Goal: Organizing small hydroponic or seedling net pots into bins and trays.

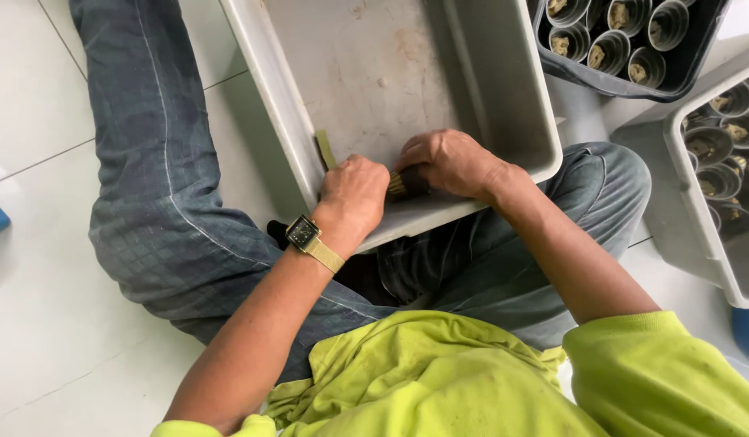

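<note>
The fingers of the left hand (354,193) are curled shut around one end of a small dark, roll-shaped bundle (405,184), of which only a short yellowish and dark stretch shows between the two hands. The fingers of the right hand (447,159) are bent down over the other end of the same bundle, pressing it against the bottom of the tub (366,65). The two hands sit almost knuckle to knuckle, with the bundle bridging the small gap between them, close to the tub's near wall.

Just beyond the left hand's knuckles, a flat olive-green strip (325,149) sticks up along the left wall of the tub; whether the fingers touch it cannot be told. On the left wrist sits a square watch (303,233) with a tan band.

The tub is a grey plastic one, scuffed and stained inside, and it rests tilted on the person's lap, over jeans (164,186). The person sits on a white tiled floor (42,324) with knees spread, wearing a bright yellow-green shirt (439,372) with the sleeves pushed up.

To the far right, well apart from the hands, stand a dark crate (633,81) and another grey tub (698,210), both packed with small round pots (609,50) holding something pale brown.
</note>
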